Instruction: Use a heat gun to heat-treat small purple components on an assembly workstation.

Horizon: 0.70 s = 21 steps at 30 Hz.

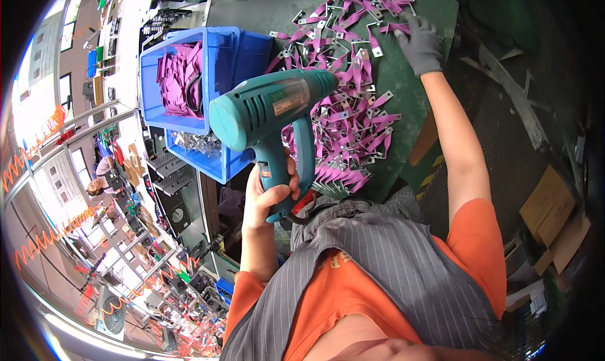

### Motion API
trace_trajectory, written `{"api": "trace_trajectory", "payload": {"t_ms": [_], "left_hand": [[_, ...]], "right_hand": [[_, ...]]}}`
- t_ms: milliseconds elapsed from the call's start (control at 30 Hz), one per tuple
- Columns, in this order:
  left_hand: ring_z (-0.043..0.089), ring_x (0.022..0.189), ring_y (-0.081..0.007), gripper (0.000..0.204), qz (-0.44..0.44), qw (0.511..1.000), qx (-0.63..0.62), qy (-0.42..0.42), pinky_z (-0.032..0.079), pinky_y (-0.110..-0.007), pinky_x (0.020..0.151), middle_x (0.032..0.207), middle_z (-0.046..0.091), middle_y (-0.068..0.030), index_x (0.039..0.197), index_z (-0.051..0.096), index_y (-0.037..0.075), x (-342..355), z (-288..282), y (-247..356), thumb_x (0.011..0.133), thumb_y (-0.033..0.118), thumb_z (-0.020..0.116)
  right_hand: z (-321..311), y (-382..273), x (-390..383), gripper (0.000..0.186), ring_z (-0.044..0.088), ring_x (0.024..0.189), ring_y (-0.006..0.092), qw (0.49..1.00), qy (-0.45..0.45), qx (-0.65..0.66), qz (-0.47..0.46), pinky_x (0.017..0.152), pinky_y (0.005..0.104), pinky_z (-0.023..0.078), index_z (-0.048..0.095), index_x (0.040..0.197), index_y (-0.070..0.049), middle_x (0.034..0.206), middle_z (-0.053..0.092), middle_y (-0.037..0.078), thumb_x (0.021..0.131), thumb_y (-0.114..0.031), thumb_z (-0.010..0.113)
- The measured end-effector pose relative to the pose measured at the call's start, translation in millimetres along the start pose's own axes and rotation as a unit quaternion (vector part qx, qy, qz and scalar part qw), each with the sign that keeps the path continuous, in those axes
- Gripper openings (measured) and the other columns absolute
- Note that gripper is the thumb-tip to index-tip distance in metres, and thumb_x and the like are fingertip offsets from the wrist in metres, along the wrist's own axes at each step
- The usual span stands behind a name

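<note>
A teal heat gun [277, 102] fills the middle of the view, with its nozzle toward the upper right. My bare left hand [268, 194] is wrapped round its handle from below. At the upper right, my right hand [421, 47] in a grey glove reaches over the green table. Its thumb and forefinger close round the end of a purple-sleeved metal strip [392, 28]. Many similar strips with bare, holed metal ends lie in a loose heap [353, 118] behind and right of the heat gun. Along the near edge of the heap, several strips [337, 177] lie side by side.
On the left stands a blue bin [173, 122] holding purple sleeves [178, 80]. Below it, another blue bin [217, 168] holds small metal parts. Cardboard [548, 206] lies at the right. A co-worker [99, 186] is visible far left, near coiled orange hoses [55, 235].
</note>
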<state>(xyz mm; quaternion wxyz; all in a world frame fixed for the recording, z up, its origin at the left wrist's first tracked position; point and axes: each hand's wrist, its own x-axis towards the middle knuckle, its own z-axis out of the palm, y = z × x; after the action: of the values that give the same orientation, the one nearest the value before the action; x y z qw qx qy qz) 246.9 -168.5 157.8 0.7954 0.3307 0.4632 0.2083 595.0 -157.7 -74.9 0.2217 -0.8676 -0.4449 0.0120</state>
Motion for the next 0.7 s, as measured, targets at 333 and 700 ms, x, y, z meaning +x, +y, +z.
{"api": "trace_trajectory", "payload": {"t_ms": [333,700], "left_hand": [[0.051,0.07,-0.0151,0.06,0.017,1.0,-0.024,0.007,0.046,-0.028,0.058,0.09,0.046,-0.0079,0.116,0.039,-0.001,-3,-9,-1,0.062,0.004,0.062],[0.051,0.07,-0.0149,0.062,0.059,0.997,-0.046,0.023,0.046,-0.027,0.056,0.088,0.045,-0.0075,0.117,0.038,-0.002,-15,-23,0,0.061,0.007,0.064]], "right_hand": [[-6,-63,-30,0.065,0.024,0.127,0.0344,0.92,-0.111,0.013,-0.375,0.103,0.0504,0.015,0.047,0.126,-0.027,0.137,0.032,0.01,0.075,-0.067,0.044],[-13,-52,0,0.053,0.035,0.119,0.0303,0.973,-0.006,0.029,-0.23,0.097,0.0513,0.028,0.049,0.121,-0.022,0.129,0.041,0.008,0.077,-0.05,0.055]]}}
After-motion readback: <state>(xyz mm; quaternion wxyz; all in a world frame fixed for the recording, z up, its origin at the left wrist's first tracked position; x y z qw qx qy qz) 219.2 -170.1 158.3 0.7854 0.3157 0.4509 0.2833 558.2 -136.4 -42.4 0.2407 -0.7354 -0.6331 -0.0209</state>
